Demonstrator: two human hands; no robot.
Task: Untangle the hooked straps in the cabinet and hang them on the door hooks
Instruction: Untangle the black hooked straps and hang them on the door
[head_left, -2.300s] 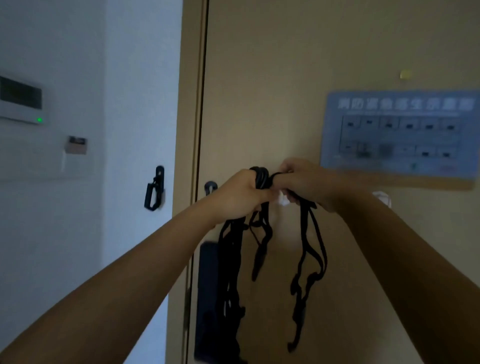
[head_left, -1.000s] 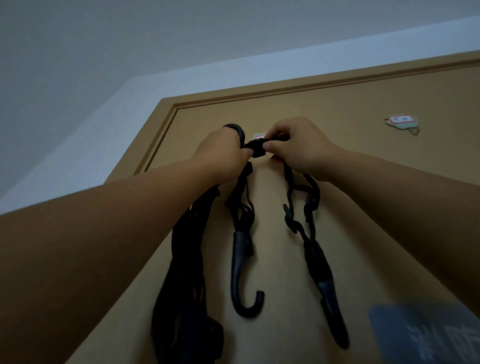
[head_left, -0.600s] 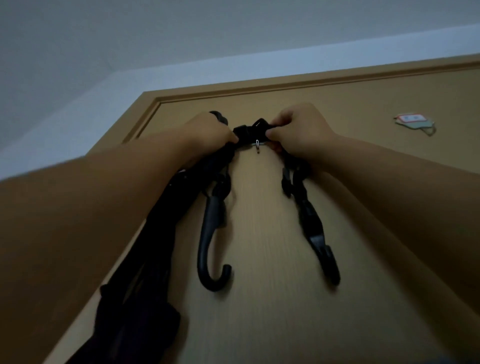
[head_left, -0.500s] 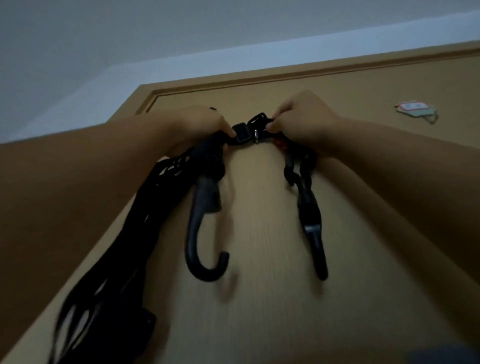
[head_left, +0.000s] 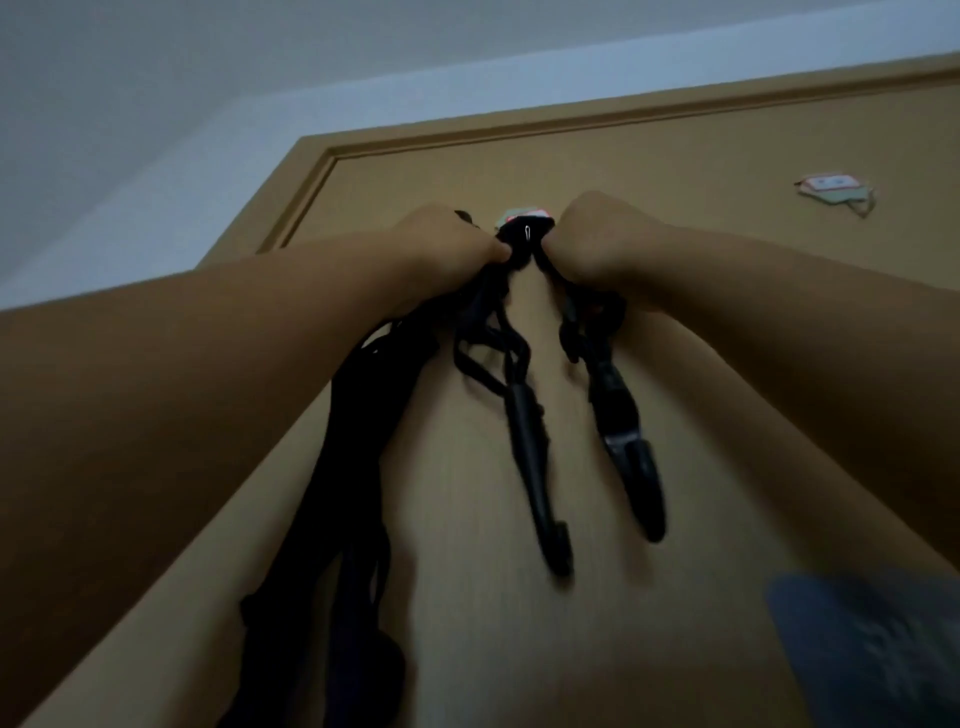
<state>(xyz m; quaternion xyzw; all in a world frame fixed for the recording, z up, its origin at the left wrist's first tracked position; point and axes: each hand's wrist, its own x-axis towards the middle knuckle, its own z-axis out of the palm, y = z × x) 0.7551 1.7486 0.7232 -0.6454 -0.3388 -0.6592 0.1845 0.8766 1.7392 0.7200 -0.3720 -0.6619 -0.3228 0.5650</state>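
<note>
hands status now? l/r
Left hand: closed on the black straps, by the door hook.
Right hand: closed on the same straps, on the hook's other side.

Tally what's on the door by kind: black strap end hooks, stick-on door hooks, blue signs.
Black plastic strap end hooks: 2
White stick-on door hooks with labels: 2
Blurred blue signs: 1
Total: 5

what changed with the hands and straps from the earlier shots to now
Both hands carried the straps from mid-door height up to the door hook near the door's top. The left hand and right hand closed in on the hook. Both hands still grip the straps; the plastic ends still dangle.
</note>
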